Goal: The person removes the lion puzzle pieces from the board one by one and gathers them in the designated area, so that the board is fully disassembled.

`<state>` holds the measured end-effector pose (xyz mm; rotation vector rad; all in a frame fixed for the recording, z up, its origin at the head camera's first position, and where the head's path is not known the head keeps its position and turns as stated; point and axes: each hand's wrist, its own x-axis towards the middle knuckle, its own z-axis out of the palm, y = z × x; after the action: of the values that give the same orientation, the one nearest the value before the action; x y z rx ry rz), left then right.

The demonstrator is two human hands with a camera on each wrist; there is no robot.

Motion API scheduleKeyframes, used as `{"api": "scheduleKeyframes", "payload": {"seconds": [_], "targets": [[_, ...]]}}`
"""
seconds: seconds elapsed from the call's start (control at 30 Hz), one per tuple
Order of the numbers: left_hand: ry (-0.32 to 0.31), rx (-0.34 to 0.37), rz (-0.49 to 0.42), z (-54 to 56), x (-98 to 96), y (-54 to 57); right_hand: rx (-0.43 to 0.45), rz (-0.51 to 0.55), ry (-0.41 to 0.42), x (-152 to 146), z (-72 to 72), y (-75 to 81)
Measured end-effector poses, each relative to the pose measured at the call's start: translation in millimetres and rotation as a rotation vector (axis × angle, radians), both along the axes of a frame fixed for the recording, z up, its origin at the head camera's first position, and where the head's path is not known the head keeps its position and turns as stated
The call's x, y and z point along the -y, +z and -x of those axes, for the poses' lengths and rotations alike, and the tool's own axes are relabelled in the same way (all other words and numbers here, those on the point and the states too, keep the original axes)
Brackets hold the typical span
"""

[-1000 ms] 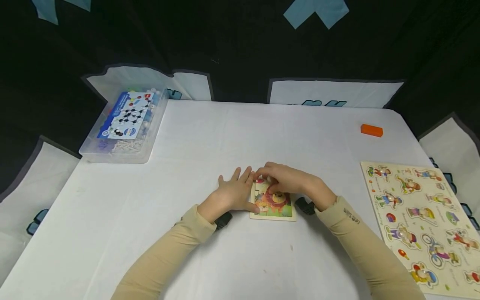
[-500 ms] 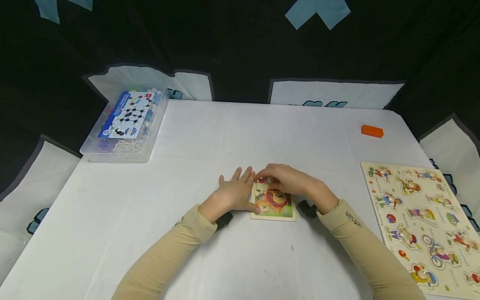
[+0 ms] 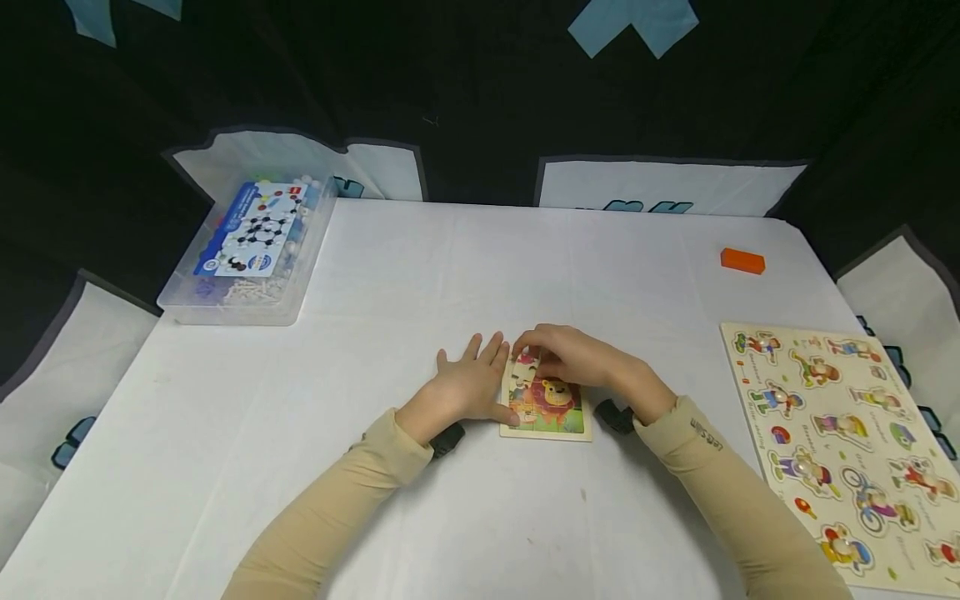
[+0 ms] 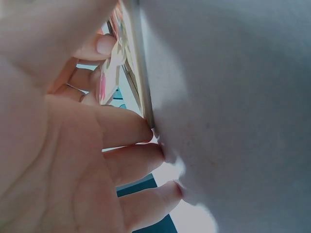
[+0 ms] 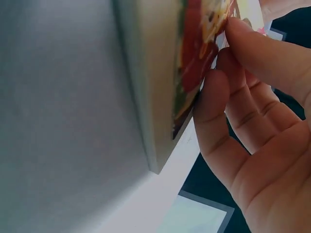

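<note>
A small wooden jigsaw puzzle (image 3: 553, 406) with a lion picture lies on the table in the head view. My left hand (image 3: 467, 388) rests along its left side with fingers spread, the thumb over the lower left border. In the left wrist view, its fingertips meet the table beside the tray's edge (image 4: 137, 63). My right hand (image 3: 567, 354) is over the puzzle's top, pinching a puzzle piece (image 4: 111, 77) between thumb and fingers. That piece stands tilted at the upper left corner, partly hidden by the fingers. Other fingers of the right hand bend close over the picture in the right wrist view.
A clear plastic box (image 3: 225, 315) with a molecule-model label stands at the back left. An orange block (image 3: 742, 261) lies at the back right. A large wooden picture board (image 3: 817, 433) covers the right side of the white table (image 3: 390, 275).
The fingers of my right hand have shifted slightly at the puzzle's upper left corner, and a little more of the pinched puzzle piece shows. My left hand has stayed in place.
</note>
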<state>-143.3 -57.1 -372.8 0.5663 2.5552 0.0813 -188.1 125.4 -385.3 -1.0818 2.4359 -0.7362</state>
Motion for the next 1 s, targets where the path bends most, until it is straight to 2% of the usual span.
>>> {"api": "scheduleKeyframes", "payload": {"seconds": [0.27,0.47,0.57,0.8,1.0], "targets": [[-0.005,0.01,0.001,-0.7,-2.9,-0.8,-0.049,-0.018,-0.067,-10.5,-7.0,4.0],[-0.004,0.006,0.001,0.7,-3.4,-1.3,0.001,0.13,-0.16,-32.1,-13.1,13.7],[0.0,0.013,-0.01,1.1,-3.4,-1.0,0.01,0.17,-0.203,-47.8,-16.0,15.5],[0.006,0.012,-0.018,1.7,-2.2,-1.6,0.022,0.161,-0.297,-87.1,-19.2,7.3],[0.009,0.01,-0.027,1.2,-1.7,-2.6,0.054,0.121,-0.318,-112.8,-21.0,2.1]]}}
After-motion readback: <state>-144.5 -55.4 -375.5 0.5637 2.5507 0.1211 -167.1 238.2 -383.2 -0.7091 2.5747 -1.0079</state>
